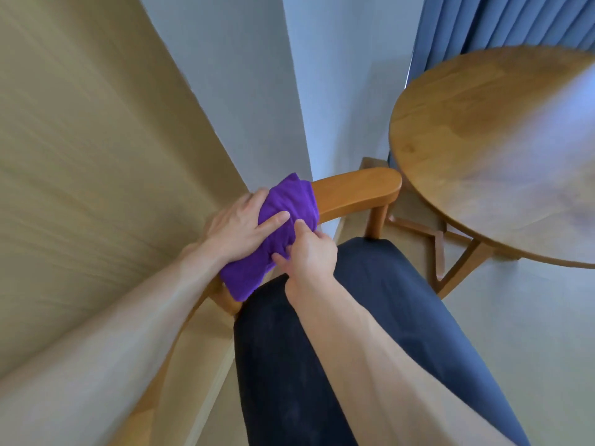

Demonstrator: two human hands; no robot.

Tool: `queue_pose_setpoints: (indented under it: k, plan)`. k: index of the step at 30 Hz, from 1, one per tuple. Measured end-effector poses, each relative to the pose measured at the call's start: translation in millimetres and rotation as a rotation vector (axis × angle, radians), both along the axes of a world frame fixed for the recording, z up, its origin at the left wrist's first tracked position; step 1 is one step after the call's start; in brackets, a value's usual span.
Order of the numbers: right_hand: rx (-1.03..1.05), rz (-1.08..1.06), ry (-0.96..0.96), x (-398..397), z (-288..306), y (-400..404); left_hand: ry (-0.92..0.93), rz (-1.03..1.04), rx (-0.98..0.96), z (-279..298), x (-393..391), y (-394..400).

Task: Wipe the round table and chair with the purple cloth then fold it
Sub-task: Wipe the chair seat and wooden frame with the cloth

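Observation:
The purple cloth (283, 207) is draped over the wooden left armrest (354, 191) of the chair. My left hand (238, 226) lies flat on the cloth with straight fingers and presses it onto the armrest. My right hand (306, 249) pinches the cloth's near edge between thumb and fingers. The chair's dark blue seat cushion (386, 317) runs from under my right forearm toward the bottom of the view. The round wooden table (483, 140) stands at the right, beyond the armrest's front end.
A beige wall (96, 156) runs close along the chair's left side. A white wall corner (289, 75) and a blue curtain (499, 24) stand behind the table. The table's crossed wooden legs (441, 243) are next to the chair's front leg. Grey floor (531, 333) lies at the right.

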State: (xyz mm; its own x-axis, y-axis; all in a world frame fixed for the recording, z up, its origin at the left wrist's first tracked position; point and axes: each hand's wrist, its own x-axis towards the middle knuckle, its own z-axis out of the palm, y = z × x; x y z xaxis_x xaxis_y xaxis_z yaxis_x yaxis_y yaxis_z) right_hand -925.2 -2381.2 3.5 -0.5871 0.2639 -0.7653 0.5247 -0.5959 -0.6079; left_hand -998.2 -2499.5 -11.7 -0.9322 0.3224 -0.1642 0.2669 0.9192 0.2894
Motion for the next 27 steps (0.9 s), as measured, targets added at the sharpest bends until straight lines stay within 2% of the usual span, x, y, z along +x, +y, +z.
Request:
queue_pose_setpoints:
  k: [8, 12, 16, 21, 27]
  plan:
    - [0.011, -0.234, -0.064, -26.7, -8.1, 96.7, 0.067, -0.235, -0.139, 5.1, -42.2, 139.0]
    - [0.057, -0.333, -0.071, -33.4, -16.0, 119.6, -0.012, -0.341, -0.099, 10.8, -52.0, 177.9]
    - [0.067, -0.350, -0.038, -34.9, -15.9, 103.7, -0.060, -0.371, -0.065, 12.5, -61.3, 161.1]
    - [0.179, -0.277, -0.018, -36.9, -22.4, 59.1, -0.131, -0.282, -0.019, 11.0, -60.3, 112.2]
    - [0.215, -0.167, -0.023, -32.4, -24.1, 2.8, -0.138, -0.180, 0.040, 9.1, -43.4, 48.0]
